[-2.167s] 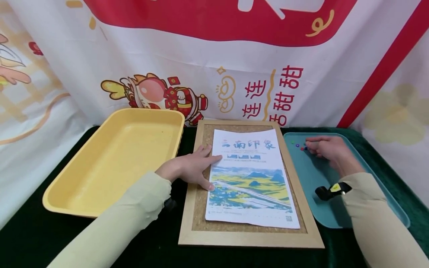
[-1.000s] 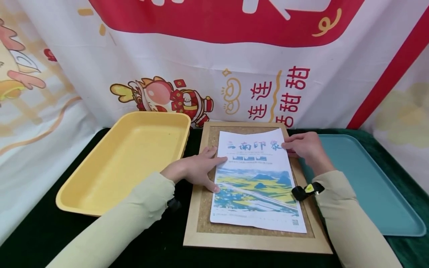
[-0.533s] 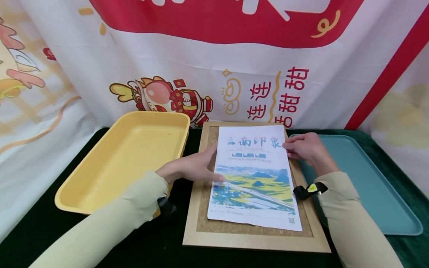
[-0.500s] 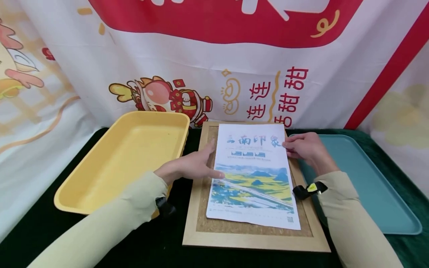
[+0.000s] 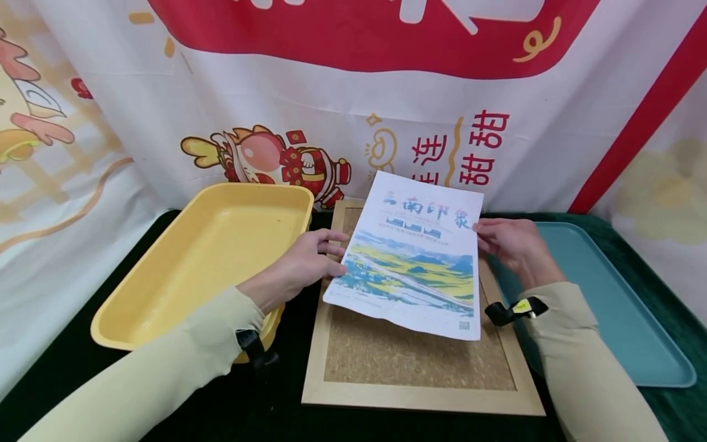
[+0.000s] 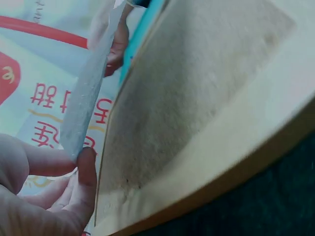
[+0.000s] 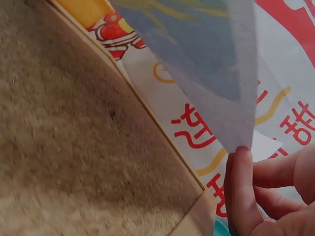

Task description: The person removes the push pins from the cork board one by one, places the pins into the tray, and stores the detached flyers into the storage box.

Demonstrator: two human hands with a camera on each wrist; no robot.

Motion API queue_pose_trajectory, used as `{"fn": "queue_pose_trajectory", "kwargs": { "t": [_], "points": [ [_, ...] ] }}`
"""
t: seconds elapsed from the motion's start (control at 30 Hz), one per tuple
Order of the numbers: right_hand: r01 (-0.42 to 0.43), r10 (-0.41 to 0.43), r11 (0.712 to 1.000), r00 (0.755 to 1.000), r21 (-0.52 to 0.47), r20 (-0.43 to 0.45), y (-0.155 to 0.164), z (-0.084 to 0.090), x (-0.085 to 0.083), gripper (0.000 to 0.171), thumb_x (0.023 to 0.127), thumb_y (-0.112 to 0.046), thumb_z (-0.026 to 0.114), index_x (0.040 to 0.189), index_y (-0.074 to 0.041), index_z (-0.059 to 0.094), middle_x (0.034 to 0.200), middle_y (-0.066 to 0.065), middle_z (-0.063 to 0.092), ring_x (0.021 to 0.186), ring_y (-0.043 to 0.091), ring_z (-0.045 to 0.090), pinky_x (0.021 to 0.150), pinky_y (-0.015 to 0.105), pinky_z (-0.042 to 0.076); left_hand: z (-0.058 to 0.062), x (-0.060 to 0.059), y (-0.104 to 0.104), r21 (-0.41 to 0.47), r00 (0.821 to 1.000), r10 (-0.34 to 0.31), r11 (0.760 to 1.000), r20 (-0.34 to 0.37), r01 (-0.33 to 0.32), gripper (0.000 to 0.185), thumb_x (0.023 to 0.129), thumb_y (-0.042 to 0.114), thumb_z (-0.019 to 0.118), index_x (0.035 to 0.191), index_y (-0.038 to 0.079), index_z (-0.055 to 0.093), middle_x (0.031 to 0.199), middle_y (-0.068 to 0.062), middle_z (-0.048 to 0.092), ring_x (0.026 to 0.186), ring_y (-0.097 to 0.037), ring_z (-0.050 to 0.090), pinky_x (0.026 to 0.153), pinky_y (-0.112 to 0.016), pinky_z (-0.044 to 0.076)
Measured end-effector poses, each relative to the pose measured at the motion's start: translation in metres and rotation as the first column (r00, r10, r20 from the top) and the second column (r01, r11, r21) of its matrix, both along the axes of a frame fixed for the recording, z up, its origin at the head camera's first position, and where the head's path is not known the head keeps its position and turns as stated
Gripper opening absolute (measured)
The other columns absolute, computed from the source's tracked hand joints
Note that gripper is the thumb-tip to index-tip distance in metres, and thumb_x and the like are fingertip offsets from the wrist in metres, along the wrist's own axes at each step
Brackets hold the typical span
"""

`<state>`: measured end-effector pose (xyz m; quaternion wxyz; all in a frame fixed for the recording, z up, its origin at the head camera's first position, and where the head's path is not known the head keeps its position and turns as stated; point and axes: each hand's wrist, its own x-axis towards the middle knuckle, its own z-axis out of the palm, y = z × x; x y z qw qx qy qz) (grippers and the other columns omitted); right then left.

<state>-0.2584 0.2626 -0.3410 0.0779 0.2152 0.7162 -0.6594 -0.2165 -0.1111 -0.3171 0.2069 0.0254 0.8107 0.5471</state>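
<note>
A printed poster sheet point(image 5: 411, 264), with blue lettering above a yellow-and-blue landscape, is held tilted above a wood-framed cork board point(image 5: 420, 365). My left hand point(image 5: 301, 264) pinches its left edge between thumb and fingers; the left wrist view shows the sheet point(image 6: 88, 93) nearly edge-on there. At the upper right edge, my right hand point(image 5: 513, 248) grips the paper; in the right wrist view its fingertips point(image 7: 241, 164) close on the sheet's margin. Bare cork point(image 7: 83, 128) shows beneath the raised sheet.
To the left stands a deep yellow tray point(image 5: 204, 264). A flat teal tray point(image 5: 613, 319) lies right of the board, partly behind my right forearm. Dark green cloth point(image 5: 232, 411) covers the table, and a printed white-and-red curtain point(image 5: 331, 92) hangs behind.
My right hand has moved from small coloured pieces on the teal tray to the poster's right edge. The poster has since been raised off the cork and tilted, my left hand shifting left with it.
</note>
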Motion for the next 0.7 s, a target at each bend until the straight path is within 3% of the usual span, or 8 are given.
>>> {"fn": "queue_pose_trajectory", "kwargs": {
  "t": [0.2, 0.43, 0.7],
  "points": [
    [0.07, -0.068, 0.985, 0.997, -0.16, 0.018, -0.006, 0.004, -0.001, 0.056, 0.102, -0.018, 0.072, 0.156, -0.015, 0.056, 0.101, -0.005, 0.074, 0.085, 0.006, 0.079, 0.082, 0.02, 0.061, 0.003, 0.001, -0.007, 0.142, 0.997, 0.052, 0.988, 0.055, -0.06, 0.05, 0.101, 0.001, 0.069, 0.149, 0.009, 0.057, 0.137, -0.018, 0.069, 0.098, -0.015, 0.074, 0.084, -0.027, 0.06],
    [0.104, -0.103, 0.967, 0.995, -0.233, 0.016, -0.014, 0.011, -0.001, 0.056, 0.101, -0.017, 0.074, 0.155, -0.021, 0.058, 0.151, 0.006, 0.06, 0.089, 0.008, 0.08, 0.085, 0.022, 0.061, 0.006, 0.003, -0.012, 0.214, 0.993, 0.101, 0.971, 0.059, -0.111, 0.05, 0.102, 0.004, 0.068, 0.151, 0.008, 0.058, 0.139, -0.017, 0.069, 0.095, -0.01, 0.074, 0.083, -0.025, 0.061],
    [0.073, -0.087, 0.97, 0.995, -0.23, -0.048, -0.033, 0.028, -0.006, 0.056, 0.099, -0.023, 0.077, 0.153, -0.022, 0.06, 0.157, 0.005, 0.058, 0.117, 0.013, 0.075, 0.096, 0.023, 0.059, 0.015, 0.006, -0.033, 0.212, 0.991, 0.127, 0.968, 0.037, -0.132, 0.05, 0.103, 0.009, 0.07, 0.151, 0.007, 0.057, 0.133, -0.013, 0.072, 0.095, -0.01, 0.076, 0.085, -0.025, 0.062]
  ]
}}
